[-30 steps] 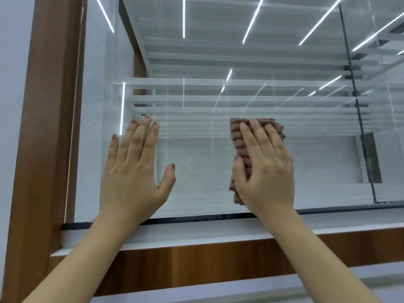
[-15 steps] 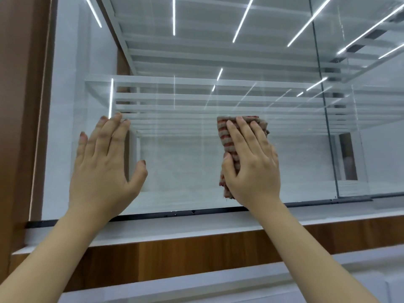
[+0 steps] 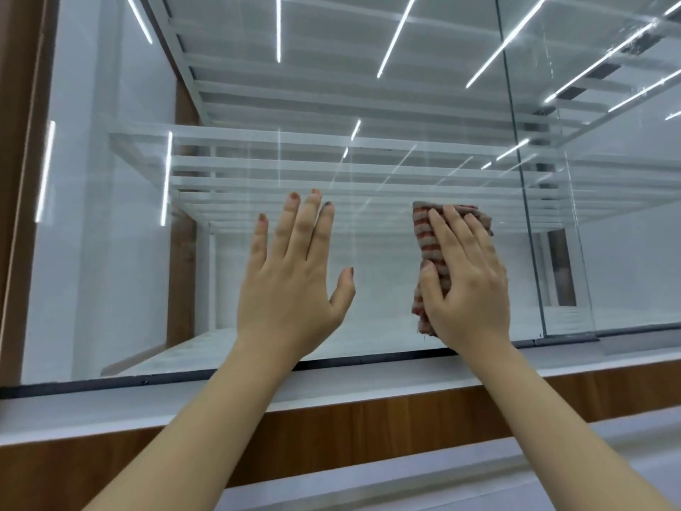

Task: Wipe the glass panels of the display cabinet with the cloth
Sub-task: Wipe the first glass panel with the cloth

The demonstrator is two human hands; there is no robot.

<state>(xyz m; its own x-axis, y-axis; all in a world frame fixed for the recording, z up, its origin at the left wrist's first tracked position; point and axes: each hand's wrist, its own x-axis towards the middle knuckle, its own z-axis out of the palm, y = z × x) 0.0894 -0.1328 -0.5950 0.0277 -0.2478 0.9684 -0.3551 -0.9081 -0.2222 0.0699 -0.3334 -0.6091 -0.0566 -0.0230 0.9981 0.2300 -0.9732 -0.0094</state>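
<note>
A wide glass panel of the display cabinet fills the view ahead. A folded cloth with red and grey stripes lies flat against the lower part of this pane, pressed there by my right hand, which covers most of it. My left hand is held up flat at the glass with fingers spread and nothing in it, a short way left of the cloth. Strip lights reflect across the pane.
A wooden frame post bounds the panel on the left. A vertical seam separates it from a further pane on the right. Below run a dark bottom track, a white ledge and a wooden band.
Both hands have shifted rightward along the glass, away from the left frame post, and the left hand now sits closer to the cloth. The cloth stays under my right hand.
</note>
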